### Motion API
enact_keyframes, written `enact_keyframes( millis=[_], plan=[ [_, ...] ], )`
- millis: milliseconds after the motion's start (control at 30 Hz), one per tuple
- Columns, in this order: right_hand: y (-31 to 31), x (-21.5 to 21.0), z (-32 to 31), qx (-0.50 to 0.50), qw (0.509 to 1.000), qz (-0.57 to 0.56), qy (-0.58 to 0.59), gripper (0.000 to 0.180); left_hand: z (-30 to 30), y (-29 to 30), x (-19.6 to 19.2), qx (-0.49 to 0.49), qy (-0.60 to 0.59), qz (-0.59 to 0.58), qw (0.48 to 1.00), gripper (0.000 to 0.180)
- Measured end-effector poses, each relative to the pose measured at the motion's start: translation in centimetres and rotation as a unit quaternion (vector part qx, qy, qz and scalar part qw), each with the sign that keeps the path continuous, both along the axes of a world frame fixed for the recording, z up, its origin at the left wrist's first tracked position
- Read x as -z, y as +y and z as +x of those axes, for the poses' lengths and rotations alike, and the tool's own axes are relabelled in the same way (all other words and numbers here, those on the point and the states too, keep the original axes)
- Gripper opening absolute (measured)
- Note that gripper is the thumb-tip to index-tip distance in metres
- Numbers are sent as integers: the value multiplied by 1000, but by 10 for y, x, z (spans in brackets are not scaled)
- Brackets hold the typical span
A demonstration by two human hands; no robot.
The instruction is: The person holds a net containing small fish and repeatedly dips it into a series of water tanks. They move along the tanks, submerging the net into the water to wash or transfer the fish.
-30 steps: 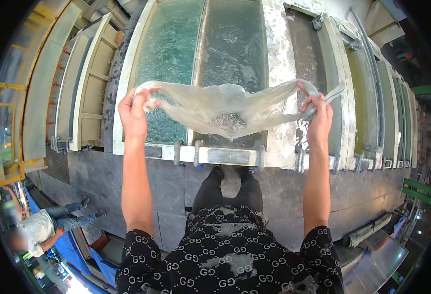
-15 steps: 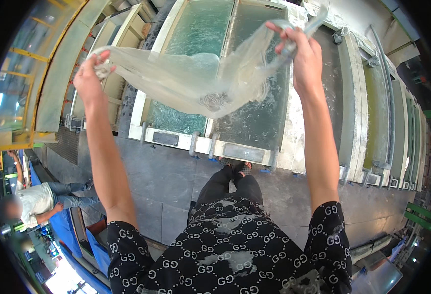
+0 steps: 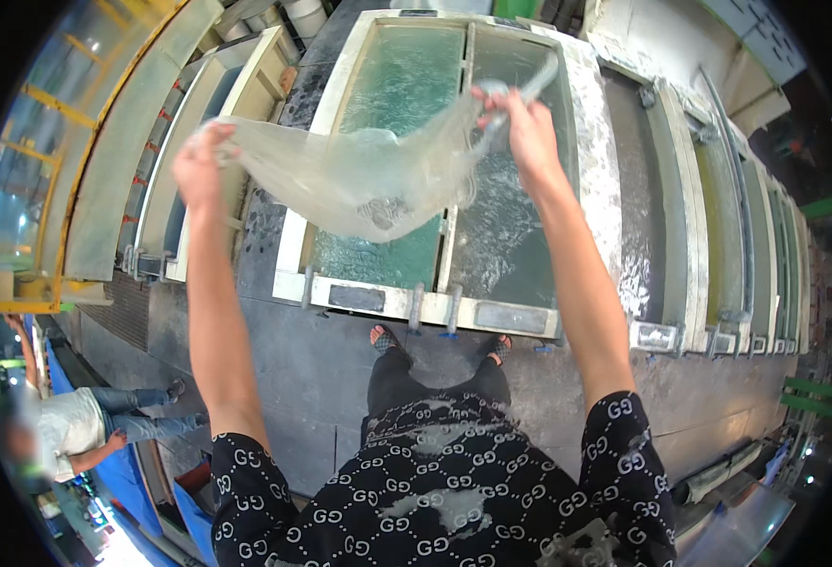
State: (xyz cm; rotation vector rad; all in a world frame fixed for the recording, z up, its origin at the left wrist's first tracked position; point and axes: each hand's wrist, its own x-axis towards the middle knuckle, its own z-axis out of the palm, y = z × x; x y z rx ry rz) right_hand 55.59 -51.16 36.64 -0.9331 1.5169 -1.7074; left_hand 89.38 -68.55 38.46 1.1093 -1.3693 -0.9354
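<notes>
A pale, see-through mesh net bag [image 3: 340,180] hangs in a sag between my two raised hands. A greyish clump [image 3: 385,214] of small pieces lies in its lowest part, too fine to make out. My left hand [image 3: 203,165] is closed on one end. My right hand [image 3: 527,132] grips the other end, and a twisted tail of the mesh sticks up past it. Behind the net is a white-rimmed tank [image 3: 387,300], split by a divider [image 3: 453,241] into teal water [image 3: 406,76] and greyish water [image 3: 506,227]. The net hangs mostly before the teal side.
More long tanks [image 3: 713,203] line the right side. A narrow trough [image 3: 246,90] and a yellow-framed structure [image 3: 57,118] stand to the left. Another person [image 3: 76,425] is at the lower left, beside blue sheeting [image 3: 123,477]. Grey floor [image 3: 283,378] runs before the tanks.
The net and my right hand have shifted left across the tank, from over the divider toward the teal side. My feet stand wider apart. Both hands keep their hold.
</notes>
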Motion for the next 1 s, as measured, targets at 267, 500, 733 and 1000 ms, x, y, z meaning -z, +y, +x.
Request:
enact_keyframes(
  millis=[267, 500, 733, 1000],
  plan=[
    [-47, 86, 83, 51, 995, 71, -55, 20, 60, -39, 106, 90, 18, 94, 991, 19],
    [-69, 102, 104, 63, 993, 78, -57, 19, 76, -63, 128, 110, 36, 114, 987, 19],
    [-69, 107, 101, 56, 994, 79, -50, 20, 71, -69, 130, 111, 43, 90, 989, 20],
    [-69, 94, 122, 47, 994, 73, -62, 20, 74, -69, 129, 107, 32, 96, 989, 18]
  ],
)
